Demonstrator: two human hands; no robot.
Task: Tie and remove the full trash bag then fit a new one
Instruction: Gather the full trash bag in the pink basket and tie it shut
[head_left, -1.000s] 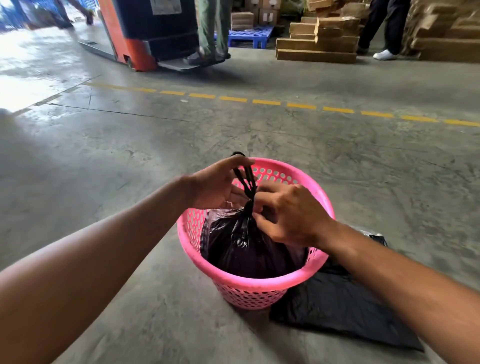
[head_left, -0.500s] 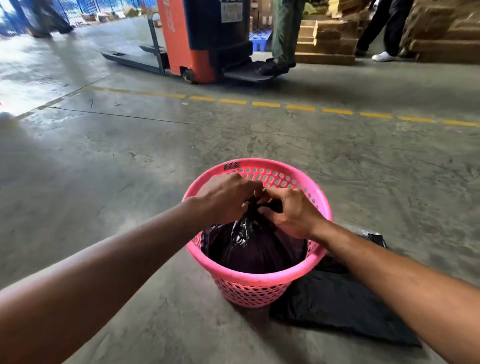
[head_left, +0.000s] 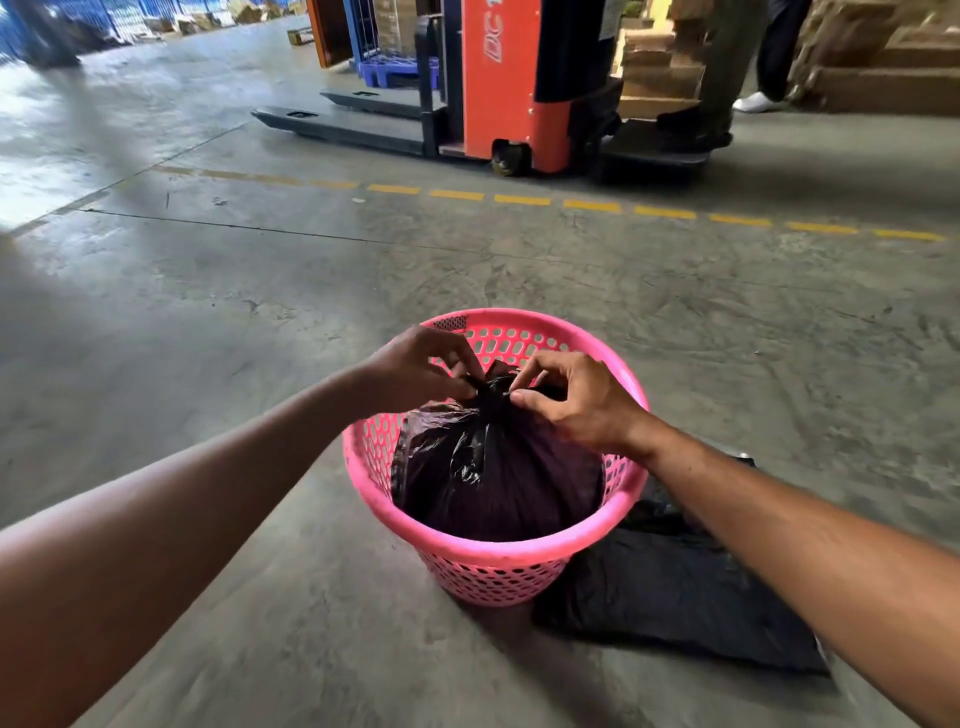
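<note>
A full black trash bag (head_left: 498, 467) sits inside a pink perforated plastic basket (head_left: 488, 551) on the concrete floor. Its neck is gathered into a bunch at the top. My left hand (head_left: 415, 369) pinches the left side of that bunch with its fingertips. My right hand (head_left: 576, 400) pinches the right side, thumb and forefinger on the plastic. A flat, folded black bag (head_left: 670, 597) lies on the floor just right of the basket, partly under my right forearm.
An orange pallet stacker (head_left: 514, 88) with two long forks stands beyond a dashed yellow floor line (head_left: 592, 206), a person standing on its rear platform (head_left: 670, 140). Stacked cardboard (head_left: 660, 78) and another person's legs are at the back right.
The bag's twisted tails, held upright a second ago, are now pulled down into a bunch between both hands. The stacker has rolled to the right across the background.
</note>
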